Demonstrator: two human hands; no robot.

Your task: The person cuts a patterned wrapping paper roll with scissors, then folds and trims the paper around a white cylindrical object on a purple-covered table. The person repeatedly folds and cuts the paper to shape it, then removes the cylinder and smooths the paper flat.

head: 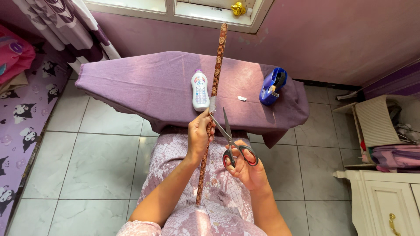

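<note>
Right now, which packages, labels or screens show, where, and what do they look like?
White bottle: lies on the purple-covered board, left of the patterned stick; rounded, with a colourful front label.
Tape dispenser: right side of the board; blue, rounded.
No screens or signs.

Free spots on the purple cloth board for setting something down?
Purple cloth-covered board: the widest bare patch is its left end, left of the white plastic bottle. A smaller one lies between the brown patterned roll and the blue tape dispenser, holding only a small white scrap. Crowded: the near middle edge, around the left hand, right hand and scissors.
</note>
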